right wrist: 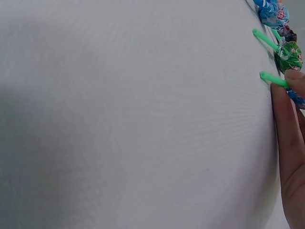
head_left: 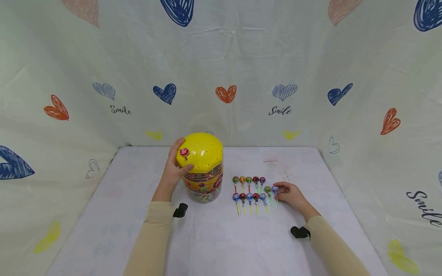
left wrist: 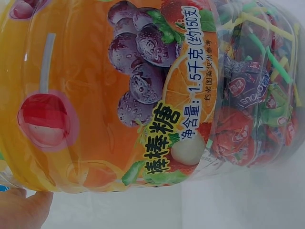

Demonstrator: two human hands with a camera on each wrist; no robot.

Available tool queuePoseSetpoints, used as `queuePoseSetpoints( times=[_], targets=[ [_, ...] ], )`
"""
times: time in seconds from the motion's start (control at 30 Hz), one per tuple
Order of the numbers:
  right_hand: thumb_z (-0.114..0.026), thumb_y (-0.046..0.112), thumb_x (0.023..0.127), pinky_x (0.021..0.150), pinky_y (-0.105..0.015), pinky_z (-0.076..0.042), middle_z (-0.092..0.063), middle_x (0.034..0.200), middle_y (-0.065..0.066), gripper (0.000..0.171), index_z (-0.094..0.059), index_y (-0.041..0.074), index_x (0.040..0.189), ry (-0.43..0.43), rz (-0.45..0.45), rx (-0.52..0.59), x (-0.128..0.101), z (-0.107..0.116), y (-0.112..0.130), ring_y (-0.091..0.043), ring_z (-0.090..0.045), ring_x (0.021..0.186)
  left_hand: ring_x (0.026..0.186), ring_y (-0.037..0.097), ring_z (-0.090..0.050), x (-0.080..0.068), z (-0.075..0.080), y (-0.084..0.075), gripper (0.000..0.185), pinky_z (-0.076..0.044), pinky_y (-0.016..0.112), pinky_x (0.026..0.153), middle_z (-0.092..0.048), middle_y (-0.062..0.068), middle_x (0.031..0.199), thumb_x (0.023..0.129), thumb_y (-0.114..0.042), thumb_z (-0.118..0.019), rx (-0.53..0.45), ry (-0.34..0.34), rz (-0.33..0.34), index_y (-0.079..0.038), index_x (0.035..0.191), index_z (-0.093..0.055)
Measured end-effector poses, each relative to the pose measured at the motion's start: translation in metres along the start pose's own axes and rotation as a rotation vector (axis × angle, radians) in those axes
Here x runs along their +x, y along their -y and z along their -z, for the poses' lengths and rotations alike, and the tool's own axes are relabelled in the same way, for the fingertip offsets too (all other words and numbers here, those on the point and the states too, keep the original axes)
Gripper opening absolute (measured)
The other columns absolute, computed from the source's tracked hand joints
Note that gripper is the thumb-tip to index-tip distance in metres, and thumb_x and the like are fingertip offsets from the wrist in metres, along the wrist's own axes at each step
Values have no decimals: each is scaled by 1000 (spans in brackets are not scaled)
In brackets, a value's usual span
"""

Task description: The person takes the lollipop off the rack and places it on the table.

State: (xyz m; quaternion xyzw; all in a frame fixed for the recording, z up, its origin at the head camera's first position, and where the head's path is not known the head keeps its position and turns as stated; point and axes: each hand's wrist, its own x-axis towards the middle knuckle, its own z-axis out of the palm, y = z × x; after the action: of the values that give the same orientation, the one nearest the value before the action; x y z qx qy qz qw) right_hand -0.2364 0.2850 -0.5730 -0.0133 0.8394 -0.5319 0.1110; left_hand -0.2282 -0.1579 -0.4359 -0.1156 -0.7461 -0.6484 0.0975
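In the head view a clear plastic jar (head_left: 204,186) of lollipops stands left of centre, capped by a yellow dome lid (head_left: 202,153). My left hand (head_left: 172,171) grips the jar by its lid, thumb in front and fingers round the left side. Grapes, an orange slice and lettering show on the jar's label (left wrist: 133,95) in the left wrist view. My right hand (head_left: 291,196) pinches a blue-wrapped lollipop (head_left: 275,189) low over the table. Its green stick (right wrist: 272,78) pokes out past the thumb in the right wrist view.
Two rows of wrapped lollipops (head_left: 249,196) lie between the jar and my right hand. A green-wrapped lollipop (head_left: 268,189) lies just left of the pinched one. The white-covered table (head_left: 221,245) meets a heart-printed curtain (head_left: 253,126) at the back.
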Motion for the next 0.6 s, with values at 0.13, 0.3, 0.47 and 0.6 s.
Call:
queuePoseSetpoints(
  times=[0.13, 0.3, 0.47, 0.6],
  targets=[
    [-78, -1, 79, 67, -27, -55, -64, 102, -10, 50, -60, -3, 125, -1, 17, -42, 1, 0, 1, -19, -60, 85, 141, 25, -24, -1, 0, 0, 79, -30, 49, 112, -16, -8, 159, 88, -22, -74, -2, 4, -8, -29, 152, -30],
    [-79, 3, 79, 65, -27, -53, -65, 90, -7, 49, -61, 0, 125, 3, 9, -104, 2, 1, 4, -19, -59, 81, 141, 25, -24, -1, 0, 0, 79, -31, 49, 112, -15, -9, 159, 87, -22, -74, 1, 2, -12, -29, 152, -30],
    [-79, 4, 80, 66, -27, -52, -64, 86, -6, 48, -62, 1, 124, 2, -7, -138, 0, -1, 9, -20, -58, 79, 141, 23, -24, -1, 0, 0, 77, -31, 48, 112, -16, -9, 159, 89, -22, -73, 0, 3, -16, -28, 152, -30],
    [-78, 3, 80, 66, -28, -51, -63, 85, -7, 47, -62, 0, 124, 6, -9, -150, -1, -1, 12, -20, -56, 77, 142, 24, -23, 0, 0, 0, 76, -29, 48, 113, -15, -9, 159, 90, -19, -72, -1, 6, -19, -28, 153, -30]
  ],
)
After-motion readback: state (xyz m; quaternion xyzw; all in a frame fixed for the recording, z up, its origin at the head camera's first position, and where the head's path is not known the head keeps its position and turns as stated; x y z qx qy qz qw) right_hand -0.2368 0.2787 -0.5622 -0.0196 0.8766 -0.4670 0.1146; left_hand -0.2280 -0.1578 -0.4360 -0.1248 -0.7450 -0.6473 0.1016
